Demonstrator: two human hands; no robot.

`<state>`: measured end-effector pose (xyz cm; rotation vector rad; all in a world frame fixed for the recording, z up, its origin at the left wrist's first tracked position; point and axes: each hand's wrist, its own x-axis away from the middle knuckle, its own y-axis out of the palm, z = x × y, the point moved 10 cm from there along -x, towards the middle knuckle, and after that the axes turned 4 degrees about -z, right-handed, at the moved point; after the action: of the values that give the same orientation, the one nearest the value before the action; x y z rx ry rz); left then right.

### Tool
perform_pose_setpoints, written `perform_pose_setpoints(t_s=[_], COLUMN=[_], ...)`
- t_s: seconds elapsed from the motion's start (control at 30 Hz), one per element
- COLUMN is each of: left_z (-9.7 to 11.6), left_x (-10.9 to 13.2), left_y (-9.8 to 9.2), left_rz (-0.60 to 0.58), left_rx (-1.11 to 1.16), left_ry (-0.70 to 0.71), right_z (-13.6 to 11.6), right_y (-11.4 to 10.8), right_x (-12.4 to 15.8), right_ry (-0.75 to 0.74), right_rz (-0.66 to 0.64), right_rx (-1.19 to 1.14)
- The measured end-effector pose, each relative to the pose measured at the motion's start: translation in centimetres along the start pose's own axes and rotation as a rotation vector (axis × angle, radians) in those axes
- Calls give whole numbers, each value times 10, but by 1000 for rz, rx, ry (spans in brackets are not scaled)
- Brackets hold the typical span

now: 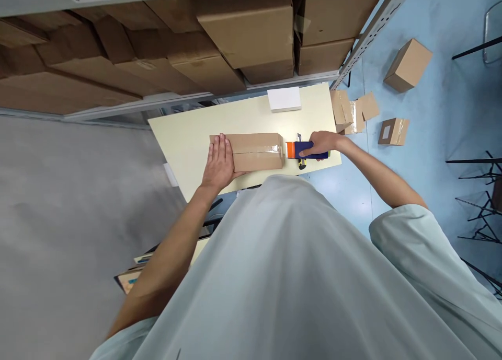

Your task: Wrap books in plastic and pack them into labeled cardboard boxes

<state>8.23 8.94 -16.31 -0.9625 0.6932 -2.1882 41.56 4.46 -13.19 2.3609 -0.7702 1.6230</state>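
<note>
A long brown cardboard box (254, 153) lies on the cream table, with clear tape along its top seam near the right end. My left hand (219, 161) rests on the box's left end, fingers flat on top and the thumb low along the near side. To the right, my right hand (323, 143) is closed around a dark blue packet with an orange end (291, 150), just short of the cardboard box. I cannot tell whether it is a small carton. Partly hidden under it is a yellow and black utility knife (301, 164).
A white box (284, 99) stands at the table's (235, 117) far edge. Beyond, a metal shelf (188, 100) holds several cardboard boxes (251, 33). On the blue floor at right are an opened carton (355, 114) and more boxes (408, 65); folding chair legs (486, 213) stand farther right.
</note>
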Motion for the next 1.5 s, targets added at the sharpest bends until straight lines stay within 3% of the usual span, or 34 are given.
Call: perform_pose_setpoints(t_s=[0.2, 0.37, 0.47, 0.6, 0.8, 1.03, 1.17, 1.23, 1.3, 1.43, 1.5], left_z=[0, -1, -2, -4, -2, -1, -9, -19, -33, -66, -80], left_x=[-1, -3, -4, -5, -5, -1, 13, 24, 32, 24, 10], left_y=[3, 4, 4, 5, 3, 3, 3, 0, -5, -7, -1], left_rz=[-7, -17, -21, -9, 6, 46, 104, 186, 293, 464, 482], left_rx=[-46, -78, -90, -97, -45, -28, 37, 114, 220, 452, 567], left_ry=[-3, -12, -12, -21, -23, 3, -15, -50, -91, -159, -184], right_z=[-8, -44, -50, -18, 49, 64, 47, 26, -6, -71, -83], right_y=[-3, -9, -8, -8, -36, -25, -7, 9, 30, 75, 87], right_x=[-16, -43, -57, -58, -47, -68, -41, -21, -11, -33, -57], right_ry=[11, -22, 53, 198, 350, 332, 327, 278, 131, -254, -311], right_rz=[0, 160, 283, 390, 669, 738, 822, 908, 970, 998, 992], right_rx=[79, 252, 421, 436, 272, 215, 187, 140, 75, -102, -213])
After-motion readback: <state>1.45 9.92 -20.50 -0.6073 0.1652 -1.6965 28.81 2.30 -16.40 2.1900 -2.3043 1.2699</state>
